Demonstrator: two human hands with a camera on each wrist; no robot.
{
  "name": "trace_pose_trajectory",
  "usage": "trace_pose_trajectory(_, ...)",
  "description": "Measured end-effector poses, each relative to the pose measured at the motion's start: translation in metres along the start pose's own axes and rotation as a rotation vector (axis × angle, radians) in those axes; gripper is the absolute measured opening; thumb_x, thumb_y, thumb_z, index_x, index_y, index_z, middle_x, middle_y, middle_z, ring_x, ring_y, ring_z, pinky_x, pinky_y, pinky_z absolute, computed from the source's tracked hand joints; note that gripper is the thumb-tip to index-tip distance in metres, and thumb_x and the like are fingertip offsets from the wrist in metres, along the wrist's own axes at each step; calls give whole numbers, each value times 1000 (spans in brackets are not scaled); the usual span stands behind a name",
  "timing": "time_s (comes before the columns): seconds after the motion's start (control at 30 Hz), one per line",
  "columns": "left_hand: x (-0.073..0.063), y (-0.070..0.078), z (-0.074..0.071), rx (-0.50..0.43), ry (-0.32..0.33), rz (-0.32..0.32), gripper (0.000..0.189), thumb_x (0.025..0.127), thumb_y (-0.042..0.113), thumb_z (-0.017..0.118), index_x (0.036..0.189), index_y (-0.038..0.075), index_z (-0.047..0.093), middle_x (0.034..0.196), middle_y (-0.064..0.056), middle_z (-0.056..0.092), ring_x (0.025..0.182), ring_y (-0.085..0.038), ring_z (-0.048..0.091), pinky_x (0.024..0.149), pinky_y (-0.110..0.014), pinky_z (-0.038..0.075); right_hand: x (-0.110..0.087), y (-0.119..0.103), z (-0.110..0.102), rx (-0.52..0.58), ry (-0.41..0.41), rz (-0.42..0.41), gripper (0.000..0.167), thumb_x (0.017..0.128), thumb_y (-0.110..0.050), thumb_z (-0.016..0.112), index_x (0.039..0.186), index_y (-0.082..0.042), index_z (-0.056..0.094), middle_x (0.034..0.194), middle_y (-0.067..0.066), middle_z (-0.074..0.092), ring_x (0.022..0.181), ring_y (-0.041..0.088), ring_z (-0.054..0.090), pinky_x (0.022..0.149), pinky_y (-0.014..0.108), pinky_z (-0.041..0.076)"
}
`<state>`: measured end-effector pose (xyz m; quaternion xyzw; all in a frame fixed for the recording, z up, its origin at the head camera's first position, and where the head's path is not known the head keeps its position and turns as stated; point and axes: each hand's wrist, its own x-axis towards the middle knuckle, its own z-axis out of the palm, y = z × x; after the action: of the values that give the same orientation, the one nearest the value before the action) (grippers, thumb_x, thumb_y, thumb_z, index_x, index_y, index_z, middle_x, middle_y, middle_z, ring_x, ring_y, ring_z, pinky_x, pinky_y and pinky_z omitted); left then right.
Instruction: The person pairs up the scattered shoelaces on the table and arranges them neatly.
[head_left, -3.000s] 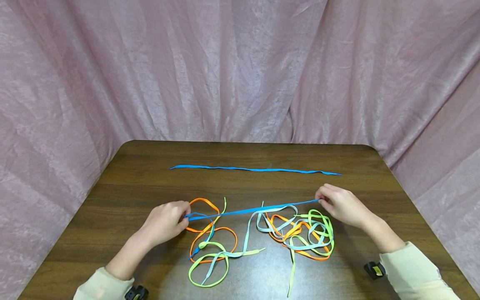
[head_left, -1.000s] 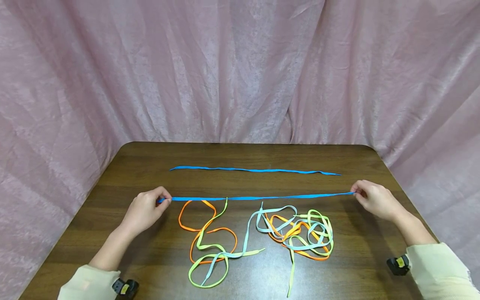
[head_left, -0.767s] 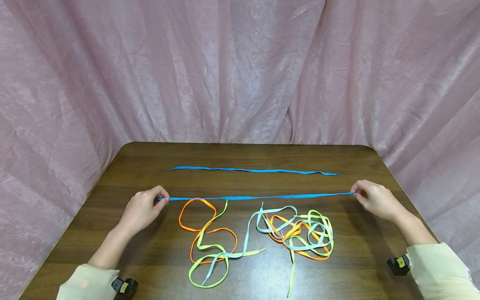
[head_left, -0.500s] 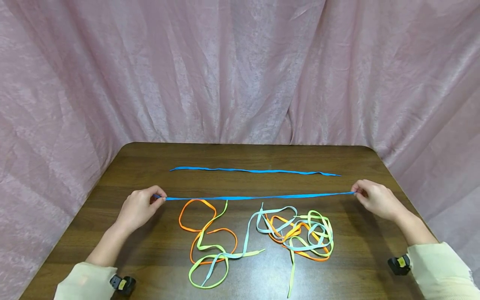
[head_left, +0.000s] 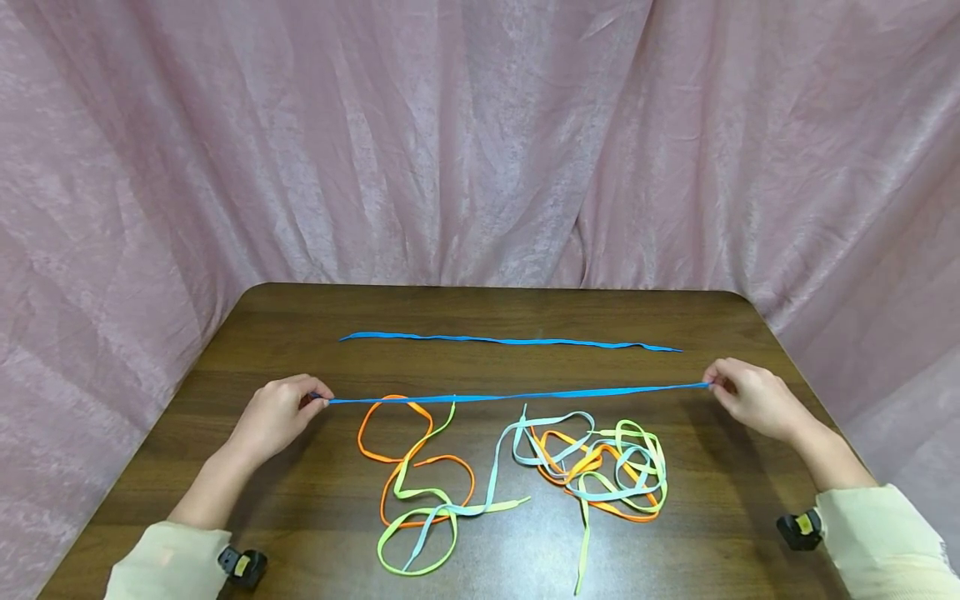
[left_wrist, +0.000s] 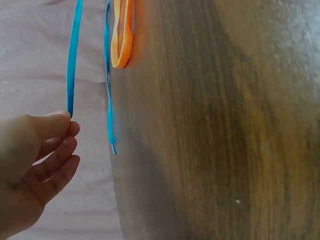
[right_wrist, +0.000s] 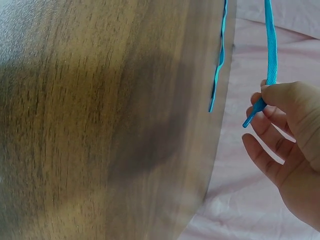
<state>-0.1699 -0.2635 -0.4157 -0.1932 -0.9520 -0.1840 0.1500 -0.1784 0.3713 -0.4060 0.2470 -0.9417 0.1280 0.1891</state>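
A flat blue shoelace (head_left: 585,392) is stretched nearly straight across the table between the two hands. Its left end is pinched between thumb and forefinger of the left hand (head_left: 276,415). The right hand (head_left: 757,402) pinches the other end; in the right wrist view the lace's tip (right_wrist: 248,122) pokes out below the thumb. Both hands appear raised off the table, judging by the shadow in the right wrist view. Farther back, a second blue shoelace (head_left: 517,342) lies roughly parallel to the held one.
Nearer the body lie loose orange (head_left: 362,433), lime green (head_left: 378,546) and pale blue (head_left: 493,467) laces. At right they form a tangle with more orange lace (head_left: 633,517). The wooden table (head_left: 247,350) ends at a pink curtain (head_left: 480,142).
Since three seconds ago the hands have moved apart, drawing the blue shoelace out to full length and farther from the body. Its loose tail among the left laces is gone from there. Recently, the left hand shifted slightly left.
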Motion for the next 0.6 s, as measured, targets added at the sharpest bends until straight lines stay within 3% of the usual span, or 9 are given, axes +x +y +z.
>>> trace_pose_trajectory(0.4, 4, 3, 5, -52, 11, 54, 18, 71, 4, 76, 78, 16, 64, 72, 10, 58, 62, -4, 52, 57, -25, 43, 2, 1, -3, -6, -8, 7, 25, 67, 6, 67, 80, -14, 59, 69, -13, 52, 61, -1, 45, 51, 24, 39)
trace_pose_trajectory(0.6, 6, 4, 7, -63, 18, 66, 22, 66, 6, 79, 74, 17, 63, 68, 12, 55, 60, -2, 50, 55, -23, 42, 2, 0, -4, -7, -5, 8, 25, 68, 6, 68, 80, -14, 59, 70, -13, 52, 60, -1, 45, 51, 23, 38)
